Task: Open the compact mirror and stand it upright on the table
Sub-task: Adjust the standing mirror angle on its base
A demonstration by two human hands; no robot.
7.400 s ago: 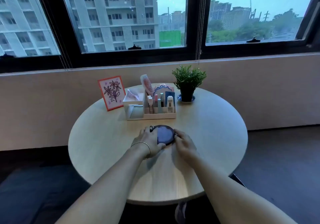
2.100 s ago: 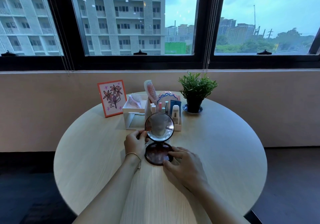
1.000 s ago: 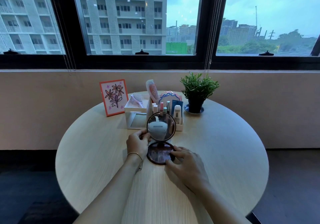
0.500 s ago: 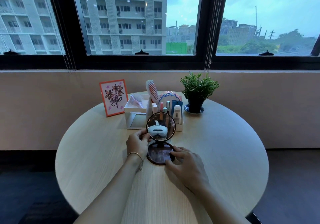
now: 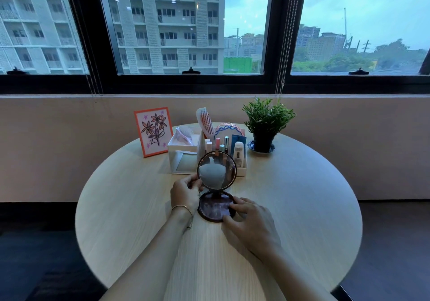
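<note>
Organizer (image 5: 186, 159) behind compact mirror (image 5: 216, 185), plant (image 5: 267, 119) beside

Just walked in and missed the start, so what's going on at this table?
A person is setting up a compact mirror on the round table. It is open: the base lies flat on the table and the lid stands upright, its glass facing the person. The left hand holds the lid's edge, and the right hand rests its fingers on the base. Behind it sit a white organizer, a framed flower picture and a potted plant.
</note>
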